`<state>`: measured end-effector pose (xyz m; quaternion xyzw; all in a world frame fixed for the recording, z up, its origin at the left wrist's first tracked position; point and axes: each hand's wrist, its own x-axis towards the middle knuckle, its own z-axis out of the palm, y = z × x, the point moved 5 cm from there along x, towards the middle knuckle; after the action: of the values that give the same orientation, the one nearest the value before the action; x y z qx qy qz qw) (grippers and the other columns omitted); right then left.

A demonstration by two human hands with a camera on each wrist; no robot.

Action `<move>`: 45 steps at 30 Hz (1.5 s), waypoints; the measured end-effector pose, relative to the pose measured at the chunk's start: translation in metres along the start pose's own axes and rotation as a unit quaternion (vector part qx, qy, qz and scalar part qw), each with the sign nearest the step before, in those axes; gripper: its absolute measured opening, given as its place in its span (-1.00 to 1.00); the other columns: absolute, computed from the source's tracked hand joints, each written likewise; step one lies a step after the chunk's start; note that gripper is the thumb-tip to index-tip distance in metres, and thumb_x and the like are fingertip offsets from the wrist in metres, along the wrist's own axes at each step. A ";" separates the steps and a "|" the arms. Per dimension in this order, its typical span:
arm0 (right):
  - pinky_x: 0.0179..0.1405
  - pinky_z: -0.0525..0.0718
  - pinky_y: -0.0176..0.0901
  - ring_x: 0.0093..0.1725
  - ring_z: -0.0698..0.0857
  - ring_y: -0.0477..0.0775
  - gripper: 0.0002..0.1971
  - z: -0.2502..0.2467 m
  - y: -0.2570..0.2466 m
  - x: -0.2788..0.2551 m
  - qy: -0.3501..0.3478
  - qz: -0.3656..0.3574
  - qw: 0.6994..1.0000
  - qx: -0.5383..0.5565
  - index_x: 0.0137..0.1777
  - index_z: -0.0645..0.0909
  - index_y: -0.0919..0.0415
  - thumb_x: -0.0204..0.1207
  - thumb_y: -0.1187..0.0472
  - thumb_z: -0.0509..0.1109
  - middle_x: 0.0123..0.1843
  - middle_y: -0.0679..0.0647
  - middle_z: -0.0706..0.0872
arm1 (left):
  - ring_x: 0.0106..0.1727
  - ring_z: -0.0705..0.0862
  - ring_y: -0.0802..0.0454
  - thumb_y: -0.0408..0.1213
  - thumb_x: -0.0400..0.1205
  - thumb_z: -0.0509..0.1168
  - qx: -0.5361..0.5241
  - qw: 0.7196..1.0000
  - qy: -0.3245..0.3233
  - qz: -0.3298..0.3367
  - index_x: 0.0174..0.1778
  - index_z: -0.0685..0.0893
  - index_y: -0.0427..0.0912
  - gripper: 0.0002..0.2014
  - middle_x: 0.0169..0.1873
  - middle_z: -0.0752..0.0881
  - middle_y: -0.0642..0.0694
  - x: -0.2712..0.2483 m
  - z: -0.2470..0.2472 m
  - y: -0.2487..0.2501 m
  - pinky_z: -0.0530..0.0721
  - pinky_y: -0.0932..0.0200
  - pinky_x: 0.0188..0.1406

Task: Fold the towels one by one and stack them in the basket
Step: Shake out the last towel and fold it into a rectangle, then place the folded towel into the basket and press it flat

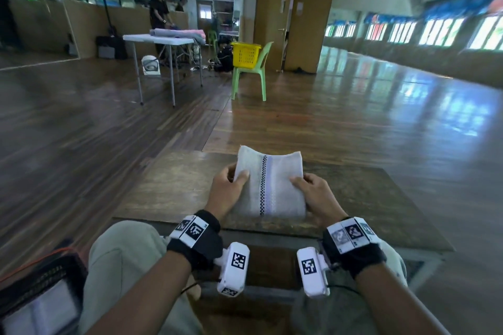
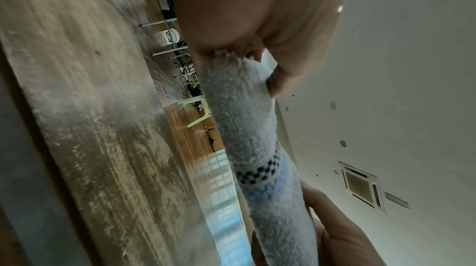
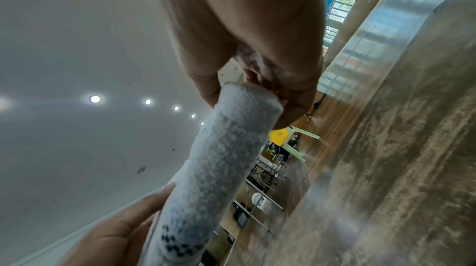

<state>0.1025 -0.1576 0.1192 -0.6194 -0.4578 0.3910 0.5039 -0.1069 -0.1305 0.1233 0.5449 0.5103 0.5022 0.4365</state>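
Note:
A folded white towel [image 1: 269, 185] with a black checkered stripe and a pale blue band hangs between my two hands over the low wooden table [image 1: 168, 187]. My left hand [image 1: 234, 176] pinches its left edge, thumb on top and fingers behind. My right hand [image 1: 304, 182] pinches the right edge the same way. In the left wrist view the towel [image 2: 247, 128] runs from my left hand [image 2: 257, 26] down to the right hand [image 2: 342, 235], clear of the tabletop. The right wrist view shows the towel [image 3: 219, 158] gripped by my right hand [image 3: 270, 46].
A dark mesh basket [image 1: 40, 277] with something white inside sits by my left knee at the bottom left. Far across the wooden floor stand a white folding table [image 1: 160, 41] with piled towels, a yellow basket [image 1: 245, 54] on a green chair, and people.

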 end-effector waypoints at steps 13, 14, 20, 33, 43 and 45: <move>-0.14 0.61 0.03 -0.08 0.71 0.17 -0.70 0.054 -0.064 0.017 -0.136 -0.039 0.990 0.015 0.11 0.58 0.37 0.55 0.12 0.36 0.00 0.25 0.73 | 0.06 0.66 0.03 -0.21 0.63 0.31 -0.031 0.995 0.098 0.018 0.23 0.60 -0.12 -0.74 0.08 0.71 -0.02 -0.007 -0.061 0.038 0.60 0.13 -0.05; -0.15 0.61 0.02 -0.08 0.70 0.16 -0.71 0.069 -0.068 0.018 -0.157 -0.043 0.987 0.010 0.12 0.57 0.36 0.56 0.12 0.35 0.00 0.23 0.72 | 0.08 0.66 0.03 -0.20 0.62 0.31 -0.027 0.993 0.118 0.016 0.24 0.59 -0.11 -0.72 0.09 0.70 -0.01 -0.009 -0.076 0.038 0.61 0.10 0.01; -0.37 0.55 -0.21 -0.22 0.64 -0.03 -0.83 0.181 -0.069 0.003 -0.282 -0.037 0.959 0.017 0.06 0.57 0.28 0.60 0.19 0.30 -0.14 0.08 0.68 | 0.08 0.68 0.01 -0.23 0.58 0.35 -0.004 0.970 0.242 -0.002 0.26 0.59 -0.13 -0.67 0.10 0.70 -0.02 -0.037 -0.173 0.018 0.65 0.06 0.05; -0.33 0.47 -0.07 -0.20 0.59 0.12 -0.89 0.390 -0.048 -0.091 -0.489 -0.007 0.872 -0.013 -0.11 0.60 0.20 0.52 0.16 0.35 -0.12 0.17 0.66 | -0.01 0.66 -0.02 -0.52 0.58 0.25 -0.007 0.889 0.456 -0.053 0.17 0.62 -0.24 -0.73 0.05 0.71 -0.14 -0.152 -0.343 -0.046 0.62 0.09 0.00; -0.31 0.54 -0.15 -0.14 0.63 0.06 -0.82 0.461 0.004 -0.107 -0.501 0.083 0.859 -0.056 0.15 0.54 0.21 0.57 0.22 0.30 -0.07 0.06 0.67 | -0.01 0.66 -0.04 -0.49 0.58 0.25 0.003 0.884 0.449 -0.133 0.23 0.61 -0.32 -0.71 0.05 0.71 -0.15 -0.154 -0.396 -0.113 0.66 0.05 0.01; -0.32 0.55 -0.14 -0.16 0.63 0.05 -0.82 0.480 0.032 -0.104 -0.500 0.114 0.855 -0.081 0.14 0.55 0.21 0.57 0.23 0.30 -0.09 0.07 0.67 | -0.03 0.64 -0.03 -0.53 0.58 0.24 -0.011 0.881 0.445 -0.163 0.17 0.63 -0.31 -0.74 -0.01 0.70 -0.16 -0.147 -0.406 -0.147 0.64 0.08 -0.05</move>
<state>-0.3747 -0.1324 0.0010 -0.4269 -0.6044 0.6641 0.1071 -0.5231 -0.2777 0.0098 0.1682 0.7267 0.6190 0.2458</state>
